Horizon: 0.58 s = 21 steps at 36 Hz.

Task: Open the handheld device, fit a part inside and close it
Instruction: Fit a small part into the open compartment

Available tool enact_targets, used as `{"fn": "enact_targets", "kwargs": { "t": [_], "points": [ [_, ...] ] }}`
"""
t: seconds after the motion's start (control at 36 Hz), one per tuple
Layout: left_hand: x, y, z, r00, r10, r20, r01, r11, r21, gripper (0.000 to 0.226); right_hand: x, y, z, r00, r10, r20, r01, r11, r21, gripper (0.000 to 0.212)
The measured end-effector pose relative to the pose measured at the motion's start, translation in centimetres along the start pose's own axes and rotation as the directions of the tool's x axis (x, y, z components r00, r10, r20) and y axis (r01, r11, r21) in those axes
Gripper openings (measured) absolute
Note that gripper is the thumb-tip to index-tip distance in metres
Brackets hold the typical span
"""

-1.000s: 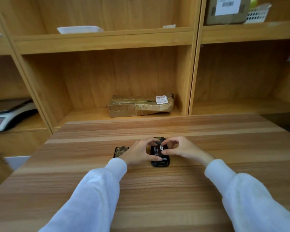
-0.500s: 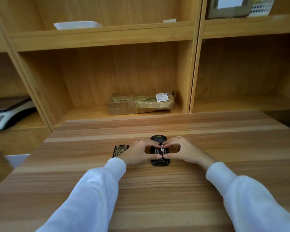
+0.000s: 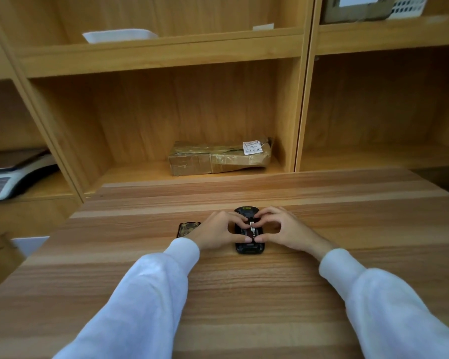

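Both the left hand (image 3: 214, 233) and right hand (image 3: 287, 230) pinch the dark rectangular part (image 3: 248, 230) seated in the open black handheld device (image 3: 248, 244) on the wooden table (image 3: 244, 294), its detached cover (image 3: 188, 228) lying just left of the left hand.

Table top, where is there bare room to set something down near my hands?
Bare wood on the table right of the right hand, and between the sleeves toward the near edge. Crowded around the device under both hands, with the cover beside the left hand.
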<state>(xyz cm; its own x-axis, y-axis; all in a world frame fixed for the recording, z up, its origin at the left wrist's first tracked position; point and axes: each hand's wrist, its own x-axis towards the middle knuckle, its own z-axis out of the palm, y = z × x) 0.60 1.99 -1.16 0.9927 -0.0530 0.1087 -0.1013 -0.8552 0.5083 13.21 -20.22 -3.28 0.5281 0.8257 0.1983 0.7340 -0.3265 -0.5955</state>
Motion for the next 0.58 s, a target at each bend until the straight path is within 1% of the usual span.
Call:
{"fn": "enact_targets", "kwargs": {
  "t": [0.14, 0.28, 0.36, 0.44, 0.58],
  "points": [
    [1.3, 0.5, -0.8, 0.991, -0.104, 0.086, 0.112, 0.989, -0.092, 0.042, 0.1, -0.1, -0.4, 1.000, 0.000, 0.005, 0.000, 1.000, -0.012, 0.033],
    [1.4, 0.7, -0.7, 0.989, -0.126, 0.073, 0.134, 0.985, -0.113, 0.037, 0.1, -0.5, -0.6, 1.000, 0.000, 0.006, 0.000, 1.000, -0.031, 0.030],
    [0.7, 0.7, -0.3, 0.993, -0.106, 0.043, 0.109, 0.990, -0.086, 0.041, 0.0, -0.9, -0.6, 1.000, 0.008, 0.014, -0.008, 0.999, -0.044, 0.030],
    [-0.1, 0.9, -0.2, 0.998, -0.054, 0.014, 0.054, 0.998, -0.017, 0.043, -0.2, -1.4, -0.6, 1.000, 0.016, 0.022, -0.014, 0.999, -0.049, 0.032],
    [-1.1, 1.6, -1.0, 0.999, -0.016, 0.051, 0.013, 0.998, 0.062, 0.044, -0.3, -2.3, -0.8, 0.999, 0.043, 0.017, -0.043, 0.998, -0.048, 0.037]
  ]
}}
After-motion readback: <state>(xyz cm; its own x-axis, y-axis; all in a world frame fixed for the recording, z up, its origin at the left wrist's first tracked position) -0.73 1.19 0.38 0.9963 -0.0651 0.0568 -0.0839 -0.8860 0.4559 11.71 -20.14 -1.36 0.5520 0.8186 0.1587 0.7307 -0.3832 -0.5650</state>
